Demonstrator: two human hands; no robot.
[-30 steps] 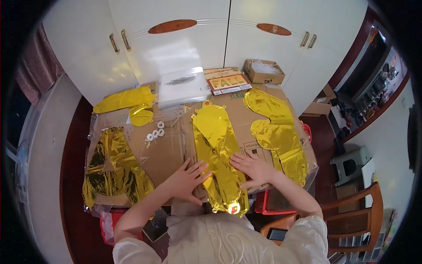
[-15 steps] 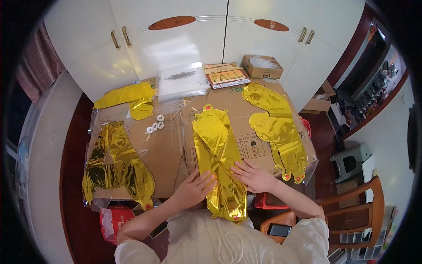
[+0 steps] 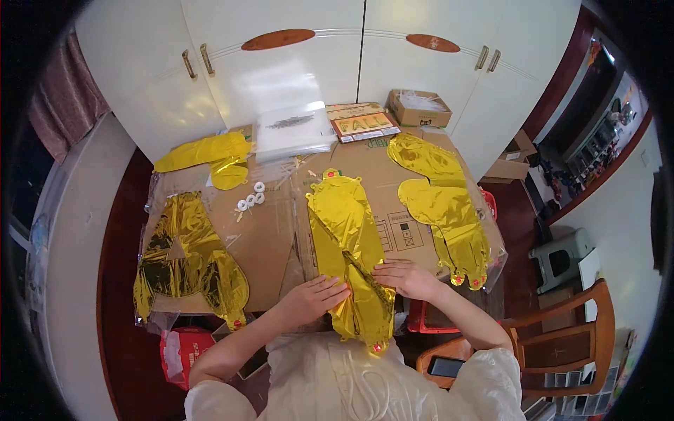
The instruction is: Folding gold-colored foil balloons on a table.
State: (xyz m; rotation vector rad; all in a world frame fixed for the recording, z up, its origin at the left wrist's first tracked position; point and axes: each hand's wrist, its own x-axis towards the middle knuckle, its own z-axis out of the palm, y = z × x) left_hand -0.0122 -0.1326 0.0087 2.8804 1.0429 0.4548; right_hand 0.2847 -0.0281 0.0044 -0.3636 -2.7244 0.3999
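Long, flat, shiny gold foil balloon lying under my left hand at its left edge, my right hand at its right, fingers extended, thumbs hidden, I cannot tell whether either pinches, brown cardboard beyond my grip

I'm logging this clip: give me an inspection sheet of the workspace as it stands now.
Surface: brown cardboard, clear film along its edges.
Job's things: uninflated gold foil balloon, creased, near end past the cardboard's edge.
Clutter: three other gold foil pieces, at left, back left and right; small white rolls; clear plastic sleeves; small open carton.
Hands: left hand on the balloon's left side, right hand on its right; thumbs hidden, so pinching can't be judged.
Cables: nothing seen.
Surroundings: white cabinet, wooden chair with a phone on its seat, grey stool.
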